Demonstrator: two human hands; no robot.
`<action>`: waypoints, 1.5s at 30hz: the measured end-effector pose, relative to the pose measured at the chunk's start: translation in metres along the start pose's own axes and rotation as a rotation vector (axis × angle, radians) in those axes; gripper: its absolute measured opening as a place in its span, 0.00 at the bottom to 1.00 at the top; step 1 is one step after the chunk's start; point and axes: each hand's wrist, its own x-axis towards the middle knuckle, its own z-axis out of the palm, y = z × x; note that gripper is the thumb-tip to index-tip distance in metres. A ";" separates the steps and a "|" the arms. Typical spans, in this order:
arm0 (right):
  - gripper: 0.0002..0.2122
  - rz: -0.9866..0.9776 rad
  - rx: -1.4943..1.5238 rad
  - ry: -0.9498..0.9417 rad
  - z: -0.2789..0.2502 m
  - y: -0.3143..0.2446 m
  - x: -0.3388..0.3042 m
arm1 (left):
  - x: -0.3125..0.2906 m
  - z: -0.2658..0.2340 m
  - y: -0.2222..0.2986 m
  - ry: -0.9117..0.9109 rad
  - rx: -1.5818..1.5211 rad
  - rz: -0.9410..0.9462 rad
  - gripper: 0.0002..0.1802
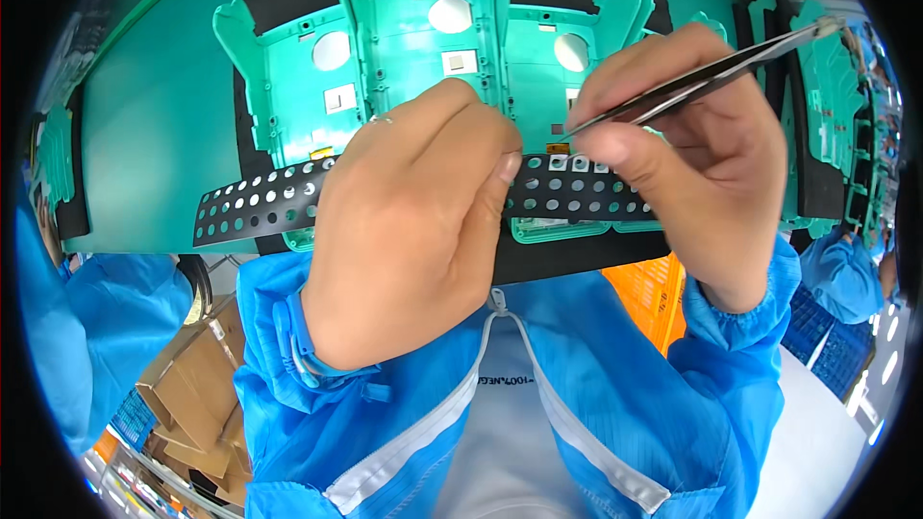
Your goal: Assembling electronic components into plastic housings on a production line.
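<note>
My left hand [413, 221] is closed, thumb pressed against the fingers, over the middle of a black perforated strip [223, 222]. It grips the strip, though the fingertips underneath are hidden. Metal tweezers [707, 79] lie between the thumb and fingers of my right hand [707, 149]. Their tips point left, close to a small yellow-orange piece [558, 148] at the strip's far edge. Whether they hold anything is too small to tell. Beyond the strip stand green plastic housings, a left one [288, 86], a middle one [409, 58] and a right one [534, 82], each with a round hole.
The housings rest on black matting [288, 5] over a green table [144, 125]. More green parts [829, 115] stand at the right. An orange crate [649, 298] is below the table edge, and cardboard boxes [197, 384] are at lower left. Other people in blue sleeves [841, 274] are at both sides.
</note>
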 end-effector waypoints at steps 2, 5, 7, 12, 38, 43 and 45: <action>0.11 0.001 -0.047 -0.019 0.006 -0.001 0.003 | -0.001 -0.001 0.000 0.004 0.000 -0.003 0.04; 0.10 0.003 -0.095 -0.032 0.011 -0.002 0.005 | -0.002 -0.003 -0.003 0.016 -0.016 -0.002 0.04; 0.09 0.007 -0.097 -0.016 0.012 -0.001 0.005 | -0.004 -0.004 -0.004 0.026 -0.032 0.001 0.05; 0.08 0.025 -0.134 -0.066 0.012 -0.003 0.008 | -0.005 -0.002 -0.008 0.049 -0.099 0.022 0.05; 0.05 -0.102 -0.347 0.233 0.001 0.010 0.038 | -0.008 -0.020 0.001 0.051 0.505 0.009 0.05; 0.06 -0.022 -0.582 0.305 0.010 0.012 0.063 | -0.011 -0.013 -0.017 0.082 0.449 -0.018 0.04; 0.06 -0.030 -0.589 0.314 0.012 0.018 0.065 | -0.013 -0.013 -0.018 0.077 0.437 -0.035 0.03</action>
